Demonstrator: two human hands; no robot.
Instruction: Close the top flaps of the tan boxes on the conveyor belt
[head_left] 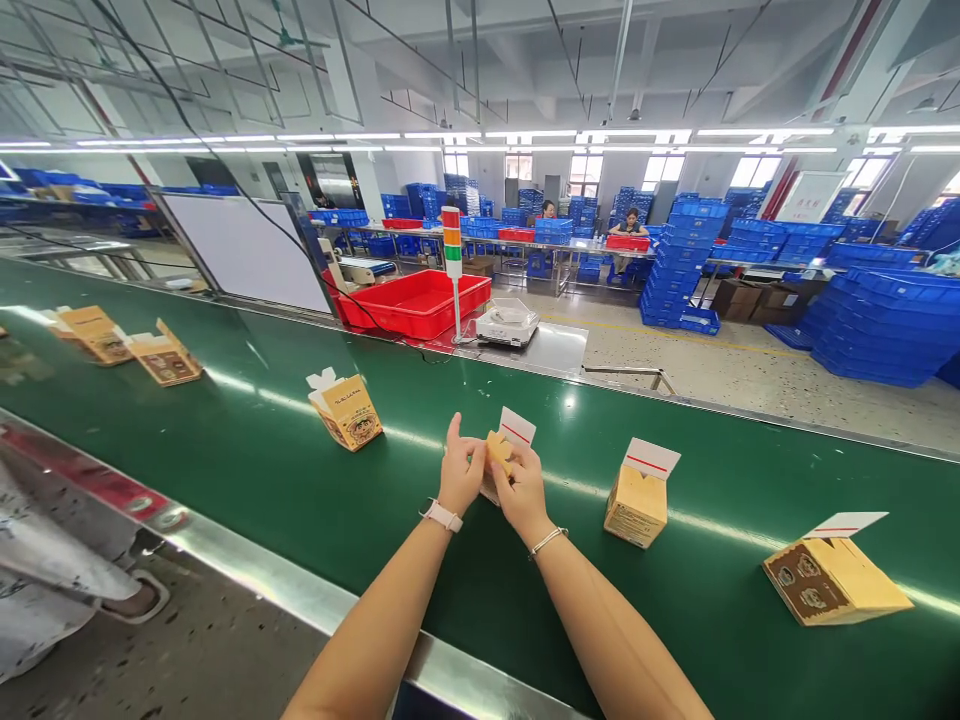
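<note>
At frame centre, the left hand [463,472] and right hand [527,490] grip a carton [497,449] from both sides, apparently steadying it.

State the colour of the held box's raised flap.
The flap is white with a red stripe, head view.

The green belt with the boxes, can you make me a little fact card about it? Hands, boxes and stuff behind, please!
Belt: green, with tan boxes on it
Left hand: touching the middle box, one finger pointing up
Right hand: thumb and fingers on the middle box
Left wrist: pale band
Right wrist: bracelet
Boxes to the right: two, each with a raised white flap, red stripe
Behind the belt: red bin, signal light
</note>
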